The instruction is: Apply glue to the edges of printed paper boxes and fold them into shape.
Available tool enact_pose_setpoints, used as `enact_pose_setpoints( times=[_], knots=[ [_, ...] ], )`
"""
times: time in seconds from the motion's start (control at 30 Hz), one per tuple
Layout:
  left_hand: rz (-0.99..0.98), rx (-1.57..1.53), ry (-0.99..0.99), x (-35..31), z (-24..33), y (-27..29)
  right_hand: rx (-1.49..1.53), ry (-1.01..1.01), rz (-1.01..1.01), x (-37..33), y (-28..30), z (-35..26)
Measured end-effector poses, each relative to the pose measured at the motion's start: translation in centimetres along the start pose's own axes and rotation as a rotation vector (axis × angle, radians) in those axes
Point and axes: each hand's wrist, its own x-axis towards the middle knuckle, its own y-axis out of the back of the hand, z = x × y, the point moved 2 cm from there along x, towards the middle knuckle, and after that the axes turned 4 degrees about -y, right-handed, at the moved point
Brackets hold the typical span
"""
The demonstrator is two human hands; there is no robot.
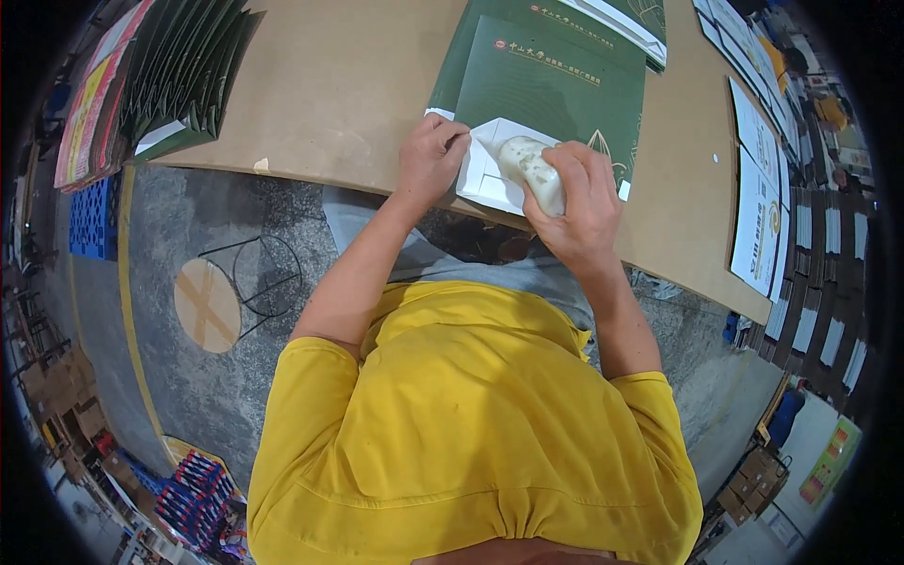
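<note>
A green paper bag [546, 85] lies flat on the table, its white bottom folded open toward me. My right hand [586, 193] grips a soft white squeeze bottle [533, 168] with darker smudges on it. The bottle is tilted over the white bottom panel [488, 181], and its tip is hidden from view. With fingers pinched together, my left hand [433, 155] holds the left edge of that white bottom. More green bags [603, 24] lie underneath and behind this one.
The brown tabletop [330, 75] ends just before my body. Standing green folded bags [188, 66] fill the far left, beside a pink-and-yellow bundle [89, 104]. White printed sheets [758, 207] lie along the right edge. A round-topped stool [207, 306] stands on the floor at left.
</note>
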Motion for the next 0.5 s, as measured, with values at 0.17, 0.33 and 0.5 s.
enact_pose_setpoints(
  times=[0.17, 0.33, 0.5],
  knots=[
    [-0.005, 0.021, -0.008, -0.05, -0.05, -0.01, -0.031, -0.027, 0.011, -0.15, 0.19, 0.06],
    [0.007, 0.027, -0.049, -0.04, -0.18, -0.04, -0.007, -0.022, 0.007, -0.27, 0.04, 0.08],
    [0.002, 0.047, -0.054, -0.05, -0.14, 0.01, -0.023, -0.028, 0.028, -0.37, 0.00, 0.27]
  ],
)
